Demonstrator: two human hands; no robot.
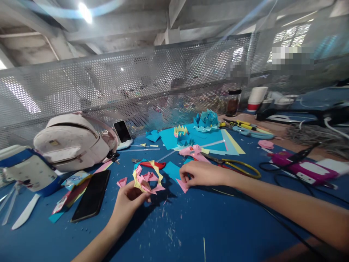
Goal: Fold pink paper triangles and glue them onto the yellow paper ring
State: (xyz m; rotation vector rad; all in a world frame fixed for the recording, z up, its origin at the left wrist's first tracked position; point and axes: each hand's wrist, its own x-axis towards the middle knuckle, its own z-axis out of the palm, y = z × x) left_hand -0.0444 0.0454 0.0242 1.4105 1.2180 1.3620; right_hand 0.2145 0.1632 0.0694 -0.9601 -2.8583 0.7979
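My left hand (130, 199) is closed around a ring of folded pink and yellow paper pieces (147, 177), held just above the blue table (191, 225). To its right, my right hand (200, 174) pinches a small folded pink paper piece (182, 184) that rests on the table. A loose pink folded piece (121, 182) lies left of the ring. Behind my right hand lie a pink glue gun (193, 151) and yellow-handled scissors (240, 166).
A black phone (92, 194) lies at the left, beside a pale backpack (71, 142) and a white and blue container (27, 168). Blue paper flowers (206, 121), coloured sheets (218, 143), a magenta device (308, 170), cables and cups fill the back right. A perforated metal screen (109, 87) stands behind.
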